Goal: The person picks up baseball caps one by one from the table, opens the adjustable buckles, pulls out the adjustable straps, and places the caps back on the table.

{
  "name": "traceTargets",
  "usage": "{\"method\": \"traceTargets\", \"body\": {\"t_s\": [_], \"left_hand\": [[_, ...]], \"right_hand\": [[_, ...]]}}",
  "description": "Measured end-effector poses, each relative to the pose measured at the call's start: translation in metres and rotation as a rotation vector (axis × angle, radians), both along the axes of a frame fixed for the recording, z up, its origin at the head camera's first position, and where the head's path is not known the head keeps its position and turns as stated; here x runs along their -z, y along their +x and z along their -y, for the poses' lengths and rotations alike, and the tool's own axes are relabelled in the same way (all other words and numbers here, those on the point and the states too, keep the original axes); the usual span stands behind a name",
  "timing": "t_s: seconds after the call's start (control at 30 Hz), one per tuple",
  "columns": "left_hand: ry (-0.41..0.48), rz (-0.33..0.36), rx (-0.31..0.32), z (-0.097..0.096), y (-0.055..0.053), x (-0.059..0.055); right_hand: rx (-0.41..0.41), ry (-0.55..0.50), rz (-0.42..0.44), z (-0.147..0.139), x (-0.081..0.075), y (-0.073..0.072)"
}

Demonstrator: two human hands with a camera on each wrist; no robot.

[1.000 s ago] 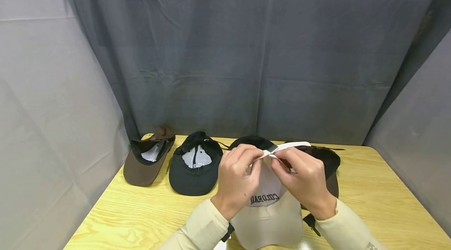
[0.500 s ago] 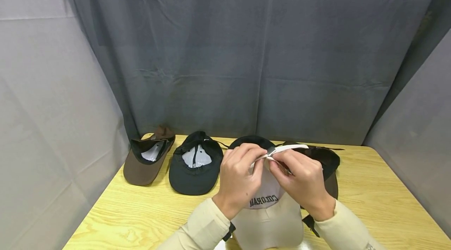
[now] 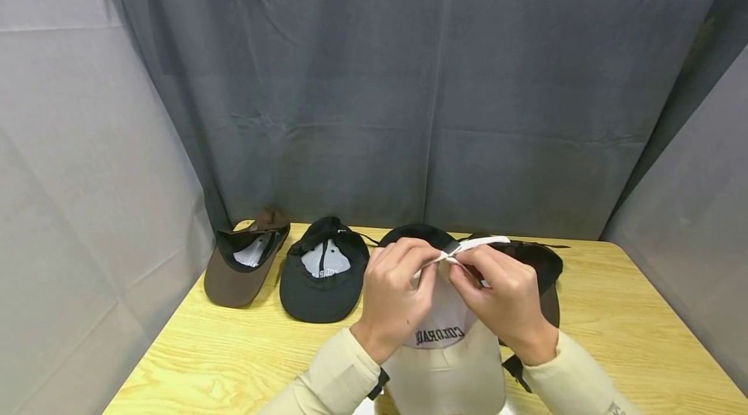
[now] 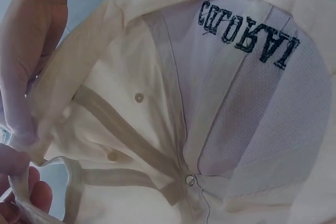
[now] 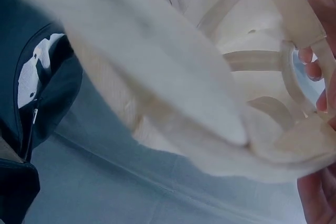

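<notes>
A cream baseball cap (image 3: 447,369) hangs brim down between both hands, its inside facing me, with reversed dark lettering on the white lining. At the cap's back edge, my left hand (image 3: 398,295) pinches the strap on one side of a small metal buckle (image 3: 452,248). My right hand (image 3: 505,295) pinches the strap (image 3: 485,241) on the other side, and its white free end sticks out above those fingers. In the left wrist view the lettering (image 4: 247,35) and inner seams show, with fingertips at the rear opening. The right wrist view has the cap's edge blurred up close.
Along the back of the wooden table (image 3: 193,363) lie a brown cap (image 3: 236,282) and a black cap (image 3: 321,301). Another black cap (image 3: 416,233) is partly hidden behind the hands, and a dark cap (image 3: 546,265) lies to the right. Grey curtains (image 3: 350,90) enclose the table.
The strap's white free end dipped slightly and rose again as the fingers shifted at the buckle. Both hands keep their pinch and the cap stays in nearly the same place.
</notes>
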State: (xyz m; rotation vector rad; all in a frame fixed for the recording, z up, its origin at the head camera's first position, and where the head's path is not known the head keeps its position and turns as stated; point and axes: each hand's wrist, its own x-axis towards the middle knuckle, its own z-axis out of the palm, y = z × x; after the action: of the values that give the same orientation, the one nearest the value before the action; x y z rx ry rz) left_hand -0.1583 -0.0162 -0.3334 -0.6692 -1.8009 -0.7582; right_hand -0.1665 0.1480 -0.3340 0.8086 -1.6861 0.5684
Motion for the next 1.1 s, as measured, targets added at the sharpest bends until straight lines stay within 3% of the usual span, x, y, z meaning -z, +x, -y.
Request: {"method": "traceTargets", "body": {"t_s": [0.53,1.1], "left_hand": [[-0.007,-0.005,0.005,0.0003,-0.0003,-0.0001],[-0.024,0.014,-0.001,-0.0003,-0.0008,-0.0001]], "right_hand": [[-0.011,0.012,-0.029,0.0036,0.0011,0.0],[-0.007,0.02,0.01,-0.0017,0.0028,-0.0001]]}}
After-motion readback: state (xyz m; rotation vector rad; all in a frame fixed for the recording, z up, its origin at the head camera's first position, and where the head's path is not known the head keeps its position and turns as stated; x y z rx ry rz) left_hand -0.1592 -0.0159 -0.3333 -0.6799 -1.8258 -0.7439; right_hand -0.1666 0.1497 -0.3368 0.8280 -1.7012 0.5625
